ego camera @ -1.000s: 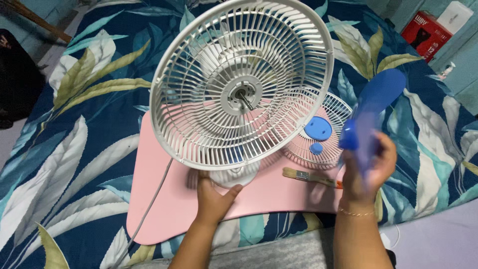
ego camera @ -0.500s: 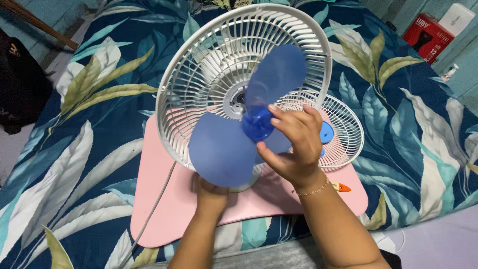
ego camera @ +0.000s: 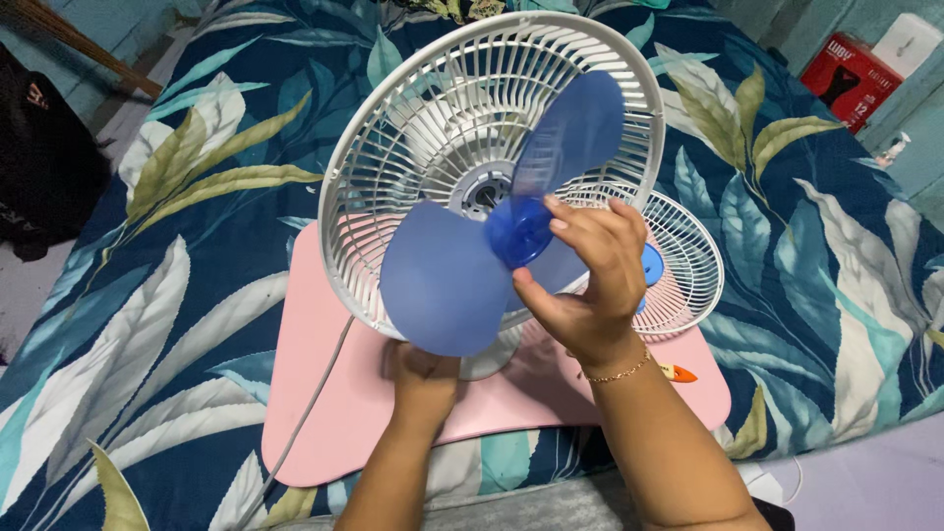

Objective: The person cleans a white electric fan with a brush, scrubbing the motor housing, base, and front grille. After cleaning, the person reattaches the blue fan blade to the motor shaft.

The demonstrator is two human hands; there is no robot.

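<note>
A white fan with its rear grille [ego camera: 413, 128] stands upright on a pink board [ego camera: 334, 403]. My right hand [ego camera: 585, 280] grips the blue fan blade [ego camera: 447, 290] around its hub, holding it in front of the grille close to the motor shaft [ego camera: 479, 192]. My left hand [ego camera: 423, 379] holds the fan's base from below, partly hidden behind the blade. The loose white front grille [ego camera: 688, 265] lies flat on the board to the right, behind my right hand.
A bedspread with a large leaf print [ego camera: 177, 226] covers the bed under the board. A white cord [ego camera: 310, 403] runs off the board's left side. An orange-tipped tool [ego camera: 678, 373] lies near my right wrist. A red box [ego camera: 851, 74] stands far right.
My right hand has brought the blue blade from the right side to the front of the grille, and now holds it a little closer to the shaft. The left hand stays on the base.
</note>
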